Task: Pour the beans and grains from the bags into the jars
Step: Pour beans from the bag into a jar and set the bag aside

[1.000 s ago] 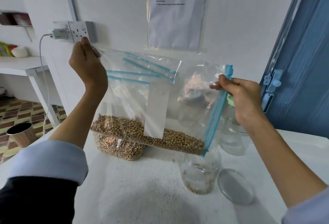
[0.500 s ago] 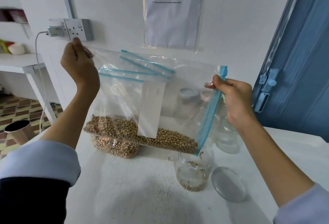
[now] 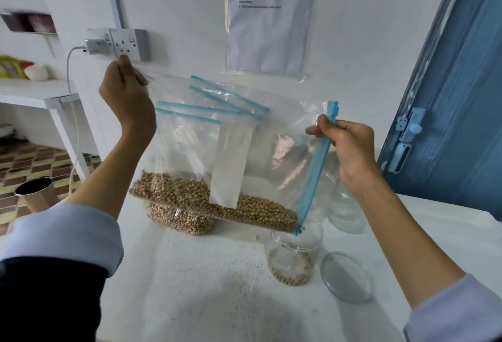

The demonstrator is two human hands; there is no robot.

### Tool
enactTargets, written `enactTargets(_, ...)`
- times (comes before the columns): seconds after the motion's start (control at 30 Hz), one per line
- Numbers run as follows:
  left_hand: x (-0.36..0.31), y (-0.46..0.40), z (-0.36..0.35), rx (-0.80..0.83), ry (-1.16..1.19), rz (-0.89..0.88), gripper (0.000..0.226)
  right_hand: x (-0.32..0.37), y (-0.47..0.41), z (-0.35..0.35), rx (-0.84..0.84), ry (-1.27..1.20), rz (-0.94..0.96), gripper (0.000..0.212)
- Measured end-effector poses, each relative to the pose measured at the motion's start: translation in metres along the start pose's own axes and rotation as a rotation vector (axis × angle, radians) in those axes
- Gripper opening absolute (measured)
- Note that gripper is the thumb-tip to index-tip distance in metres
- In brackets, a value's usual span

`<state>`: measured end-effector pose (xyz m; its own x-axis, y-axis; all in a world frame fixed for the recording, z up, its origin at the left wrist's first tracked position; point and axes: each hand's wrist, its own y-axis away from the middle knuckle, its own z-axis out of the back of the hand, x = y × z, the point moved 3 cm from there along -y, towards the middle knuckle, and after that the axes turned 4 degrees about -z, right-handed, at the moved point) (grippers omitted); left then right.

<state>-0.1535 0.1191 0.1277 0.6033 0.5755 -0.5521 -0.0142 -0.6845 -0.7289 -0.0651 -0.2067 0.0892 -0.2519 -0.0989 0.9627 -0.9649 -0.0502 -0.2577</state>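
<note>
Compared with a second ago the zip bag of beans (image 3: pixel 217 200) is held in much the same tilted pose, low corner over the open glass jar (image 3: pixel 294 254); the layer of beans in the jar bottom looks about the same, so the pour reads as slow or barely trickling, still early, most beans still in the bag. Left hand (image 3: pixel 126 94) pinches the bag's closed bottom corner up high near the wall socket (image 3: pixel 129 44); right hand (image 3: pixel 346 146) pinches the blue zipper strip (image 3: pixel 316 167) near its top end, fingers curled on it. The strip runs down to the low corner, which sits right at the jar mouth, just above the rim; can't tell how wide the opening is there. Jar lid (image 3: pixel 346 276) lies flat on the white table (image 3: pixel 217 287) just right of the jar, close enough to get hit by spilled beans. A second bag of grain (image 3: pixel 179 219) lies on the table behind and left, under the held bag. More empty jars (image 3: pixel 345 205) are clustered behind the target, near the right wrist, so little room to swing rightward. Table front is open. Wall is close behind; blue door (image 3: pixel 448 97) at right.
</note>
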Motion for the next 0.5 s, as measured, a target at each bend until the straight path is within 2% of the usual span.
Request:
enactTargets(0.27,-0.0057,-0.0009,0.0025,-0.005,0.010,0.000,0.038,0.0014,0.0009,-0.0010,-0.058,-0.033,0.031,0.023)
enactTargets(0.37,-0.0065,-0.0008,0.0013,-0.003,0.029,0.005,0.040,0.0022,0.0006,-0.0030,-0.007,0.009,0.018,0.022)
enactTargets(0.5,-0.0063,0.0008,0.0017,-0.006,0.012,0.030,0.042,0.0005,-0.0002,-0.0008,-0.019,-0.010,0.023,0.023)
